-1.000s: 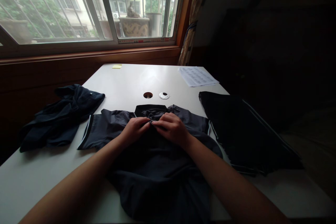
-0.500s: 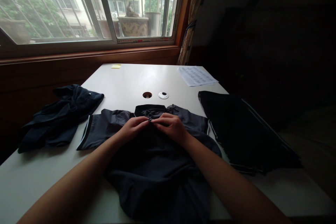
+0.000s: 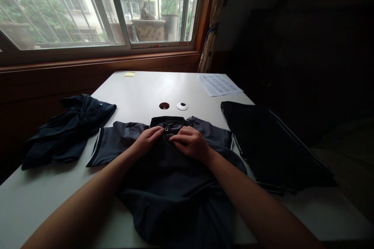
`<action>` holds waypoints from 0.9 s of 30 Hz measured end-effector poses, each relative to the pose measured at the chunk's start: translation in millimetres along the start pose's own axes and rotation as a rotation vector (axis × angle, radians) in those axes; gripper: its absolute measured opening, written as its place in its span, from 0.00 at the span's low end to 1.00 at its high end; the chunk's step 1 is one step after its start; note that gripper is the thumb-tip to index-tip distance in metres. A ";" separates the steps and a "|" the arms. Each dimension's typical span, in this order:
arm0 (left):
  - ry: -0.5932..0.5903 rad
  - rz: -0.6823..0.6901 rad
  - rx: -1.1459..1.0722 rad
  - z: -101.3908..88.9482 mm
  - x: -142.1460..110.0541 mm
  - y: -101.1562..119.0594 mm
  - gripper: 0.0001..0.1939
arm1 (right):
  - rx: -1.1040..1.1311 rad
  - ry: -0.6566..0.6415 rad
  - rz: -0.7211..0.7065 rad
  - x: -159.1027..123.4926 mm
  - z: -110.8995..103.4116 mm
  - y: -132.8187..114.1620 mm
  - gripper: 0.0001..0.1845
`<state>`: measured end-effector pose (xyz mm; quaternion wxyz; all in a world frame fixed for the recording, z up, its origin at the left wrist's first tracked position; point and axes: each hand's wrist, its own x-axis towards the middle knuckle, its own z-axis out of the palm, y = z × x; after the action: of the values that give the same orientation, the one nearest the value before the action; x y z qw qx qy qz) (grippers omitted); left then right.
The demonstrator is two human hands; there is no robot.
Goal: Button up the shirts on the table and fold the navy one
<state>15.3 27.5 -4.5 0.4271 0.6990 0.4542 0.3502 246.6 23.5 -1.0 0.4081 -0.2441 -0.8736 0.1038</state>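
Note:
A dark short-sleeved shirt (image 3: 175, 179) lies spread in front of me, its collar (image 3: 167, 120) toward the window and white-edged sleeve cuffs at the sides. Just below the collar a small ring-shaped snap button (image 3: 166, 129) shows at the neck opening. My left hand (image 3: 148, 140) pinches the cloth on the left of that button. On the other side my right hand (image 3: 191, 142) has its fingertips closed on the placket edge, a little lower and to the right of the button.
A crumpled dark garment (image 3: 73, 130) lies on the left of the white table (image 3: 140, 93). To the right is a folded black garment (image 3: 274, 148) with white piping. Farther back are printed papers (image 3: 219, 85), a yellow sticky note (image 3: 129, 74), a cable hole (image 3: 164, 106) and its cover (image 3: 182, 106).
My hands, which met at the neck opening, have moved slightly apart. The snap button between them has come into view. The shirt lies in the same place.

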 end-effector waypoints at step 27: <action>0.388 0.112 0.745 -85.0 6.0 -46.0 0.15 | 0.282 0.556 0.755 -0.8 -13.1 25.7 0.15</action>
<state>-72.7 67.1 -12.8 0.0320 0.7504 0.5829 0.3099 265.8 44.9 -2.9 0.5886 -0.5048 -0.5595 0.2926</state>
